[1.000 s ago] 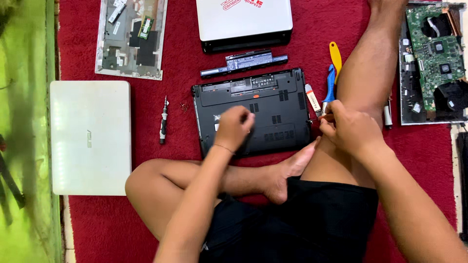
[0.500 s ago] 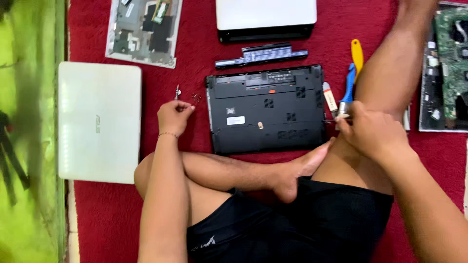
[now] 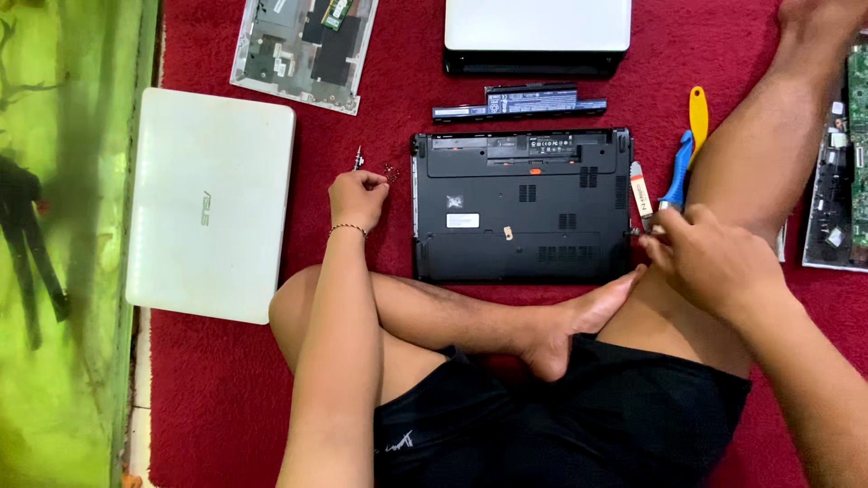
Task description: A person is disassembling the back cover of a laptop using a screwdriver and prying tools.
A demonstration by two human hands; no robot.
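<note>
Two hands work beside a black laptop (image 3: 523, 208) lying base-up on the red carpet (image 3: 217, 389). Left hand (image 3: 358, 199) has its fingers (image 3: 372, 180) pinched closed over small screws (image 3: 391, 171), just at the laptop's nine o'clock. Right hand (image 3: 705, 258), at its three o'clock, curls closed around a blue-handled tool (image 3: 676, 173). At twelve o'clock lies a battery (image 3: 520, 101); farther at nine o'clock, a white laptop (image 3: 210, 203).
</note>
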